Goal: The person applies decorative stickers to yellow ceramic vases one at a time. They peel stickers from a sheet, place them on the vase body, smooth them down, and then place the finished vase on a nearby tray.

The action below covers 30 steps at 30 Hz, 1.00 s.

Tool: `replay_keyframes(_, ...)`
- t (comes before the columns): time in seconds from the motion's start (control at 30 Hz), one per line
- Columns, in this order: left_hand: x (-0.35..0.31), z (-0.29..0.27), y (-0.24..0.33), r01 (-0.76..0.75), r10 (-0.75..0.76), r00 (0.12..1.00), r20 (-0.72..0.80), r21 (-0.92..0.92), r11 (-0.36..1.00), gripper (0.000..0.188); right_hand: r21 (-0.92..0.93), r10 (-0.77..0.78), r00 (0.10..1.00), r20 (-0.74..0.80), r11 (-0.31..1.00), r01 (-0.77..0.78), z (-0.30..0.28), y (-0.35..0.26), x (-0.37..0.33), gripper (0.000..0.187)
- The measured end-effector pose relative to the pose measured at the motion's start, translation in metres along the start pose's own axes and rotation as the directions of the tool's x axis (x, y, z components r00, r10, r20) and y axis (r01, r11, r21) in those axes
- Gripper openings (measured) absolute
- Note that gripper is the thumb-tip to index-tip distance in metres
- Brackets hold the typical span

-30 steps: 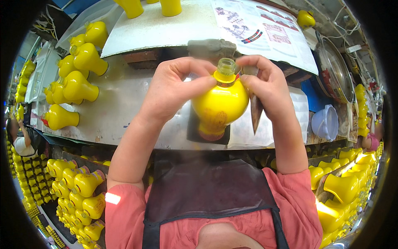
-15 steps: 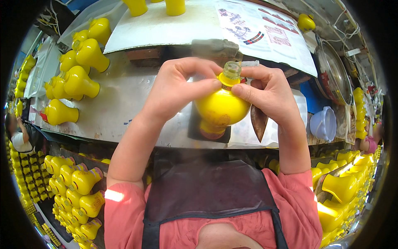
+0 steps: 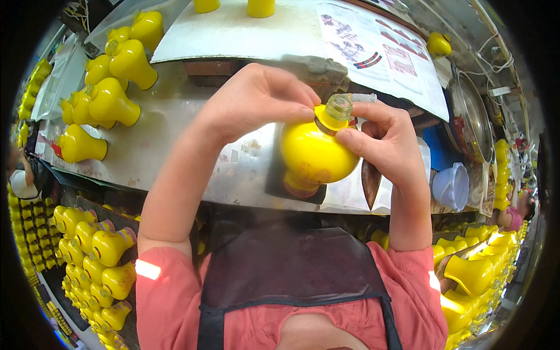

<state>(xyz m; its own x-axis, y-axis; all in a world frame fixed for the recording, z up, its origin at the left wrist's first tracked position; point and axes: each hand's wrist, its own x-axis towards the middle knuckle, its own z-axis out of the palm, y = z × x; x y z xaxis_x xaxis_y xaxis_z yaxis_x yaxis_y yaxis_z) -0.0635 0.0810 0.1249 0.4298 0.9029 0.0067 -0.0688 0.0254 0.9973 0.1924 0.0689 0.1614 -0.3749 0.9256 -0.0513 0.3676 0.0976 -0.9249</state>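
Left end: yellow bottles (image 3: pixel 115 101) lie on their sides along the left edge of the metal tabletop (image 3: pixel 236 178); the lowest sits just in from the near-left corner. A broad strip of bare metal separates them from the left forearm.

Left hand (image 3: pixel 261 104): raised over the middle of the tabletop, thumb and forefinger brought together at the left of the bottle's collar; cannot tell whether they pinch anything. Outer fingers curl.

Centre: yellow bottle (image 3: pixel 321 153), clear glass neck, patterned band below it. Base is over the black pad (image 3: pixel 274 185) at the near edge; contact cannot be told.

Right hand (image 3: pixel 389 137): thumb pressed on the collar's right side, forefinger bent behind the neck. Pointed brown tool (image 3: pixel 370 185) hangs from this hand, tip toward the near edge, over a white sheet (image 3: pixel 344 198).

Right end: lavender bucket (image 3: pixel 451 188) near the near-right corner, apart from the right forearm.
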Motion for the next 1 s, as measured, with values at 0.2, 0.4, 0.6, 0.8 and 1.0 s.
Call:
replay_keyframes(0.2,0.014,-0.005,0.001,0.007,-0.012,0.997,0.075,0.065,0.998,0.025,-0.079,0.024,0.999,0.034,0.997,-0.021,-0.003,0.0,-0.002,0.044)
replay_keyframes(0.4,0.019,-0.005,0.003,0.073,-0.088,0.992,0.094,0.151,0.986,0.02,-0.047,0.01,1.0,0.001,0.999,-0.01,-0.003,0.002,-0.005,0.042)
replay_keyframes(0.6,0.005,0.017,-0.008,-0.03,0.109,0.938,-0.329,0.234,0.972,0.026,-0.061,0.011,1.0,0.008,0.998,-0.01,-0.001,0.002,-0.004,0.041)
replay_keyframes(0.8,-0.04,0.047,-0.015,-0.249,0.357,0.885,-0.3,0.343,0.906,0.016,0.007,0.021,1.0,0.003,1.0,-0.021,0.0,0.001,-0.005,0.039)
replay_keyframes(1.0,-0.045,0.059,-0.023,-0.248,0.353,0.866,-0.353,0.309,0.918,0.022,0.021,-0.012,1.0,0.001,1.0,0.012,0.001,0.007,-0.007,0.038)
